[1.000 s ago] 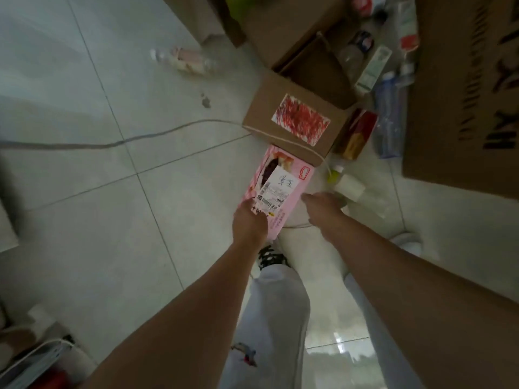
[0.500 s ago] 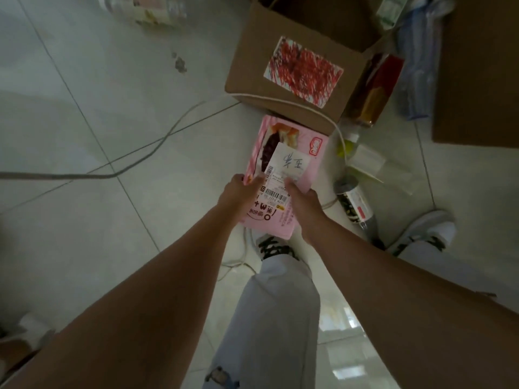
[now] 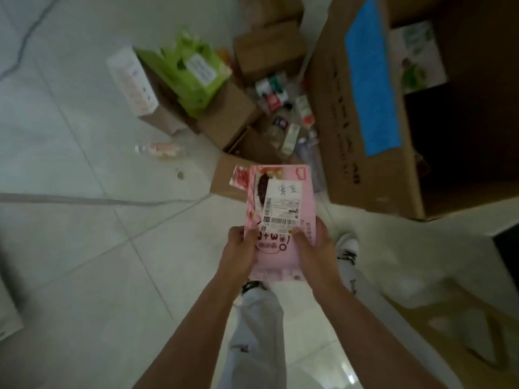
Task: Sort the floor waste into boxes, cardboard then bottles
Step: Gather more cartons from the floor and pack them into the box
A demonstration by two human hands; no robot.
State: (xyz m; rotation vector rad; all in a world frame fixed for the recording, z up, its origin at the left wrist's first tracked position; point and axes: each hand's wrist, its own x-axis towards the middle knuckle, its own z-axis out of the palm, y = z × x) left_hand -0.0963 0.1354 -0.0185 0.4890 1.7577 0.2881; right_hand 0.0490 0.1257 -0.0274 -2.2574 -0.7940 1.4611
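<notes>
A flat pink cardboard box (image 3: pixel 280 197) with a white shipping label is held up above the floor in both hands. My left hand (image 3: pixel 241 249) grips its lower left edge and my right hand (image 3: pixel 313 248) grips its lower right edge. To the right stands a big open brown cardboard box (image 3: pixel 373 153) with a blue strip on its flap. Several plastic bottles (image 3: pixel 283 113) lie in a heap on the floor beyond the pink box. One more bottle (image 3: pixel 158 149) lies alone on the tiles to the left.
A green carton (image 3: pixel 193 71), a white carton (image 3: pixel 130 80) and several small brown boxes (image 3: pixel 266 49) crowd the far floor. A brown box with a red sticker (image 3: pixel 227 178) sits just behind the pink one. A grey cable (image 3: pixel 84 199) crosses the tiles at left.
The pink box has been lifted from the floor and now stands higher, held by both hands. The view has tilted up, bringing the big brown box and far cartons into sight.
</notes>
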